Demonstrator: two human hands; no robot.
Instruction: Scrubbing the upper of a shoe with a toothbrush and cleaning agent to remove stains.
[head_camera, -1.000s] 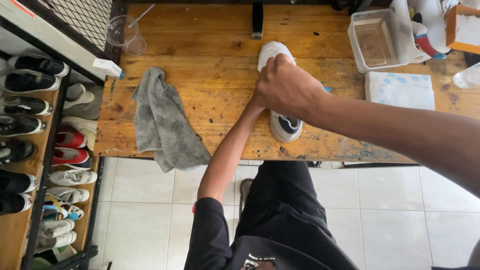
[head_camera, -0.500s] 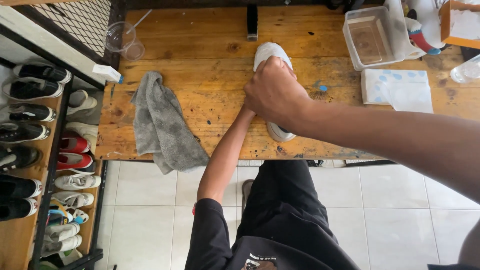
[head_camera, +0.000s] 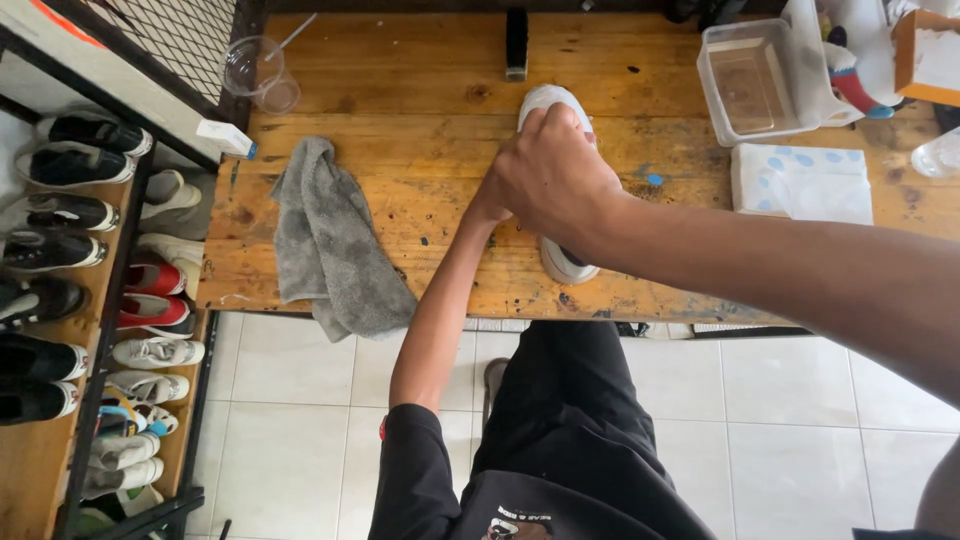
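Note:
A white sneaker (head_camera: 562, 262) lies lengthwise on the wooden table (head_camera: 430, 120), toe away from me and heel near the front edge. My right hand (head_camera: 555, 180) reaches in from the right and is curled over the middle of the sneaker, covering most of it. My left arm comes up from below, and my left hand (head_camera: 487, 207) meets the shoe's left side. Only its wrist end shows, because the right hand hides its fingers.
A crumpled grey towel (head_camera: 330, 240) hangs over the front edge at left. At the back stand a clear cup (head_camera: 255, 75), a black object (head_camera: 515, 45) and a clear plastic tub (head_camera: 750, 85). A dotted white pack (head_camera: 800, 180) lies right. A shoe rack (head_camera: 70, 250) stands at left.
My right hand has shifted slightly left over the sneaker while staying on it. The view has moved a little with my head.

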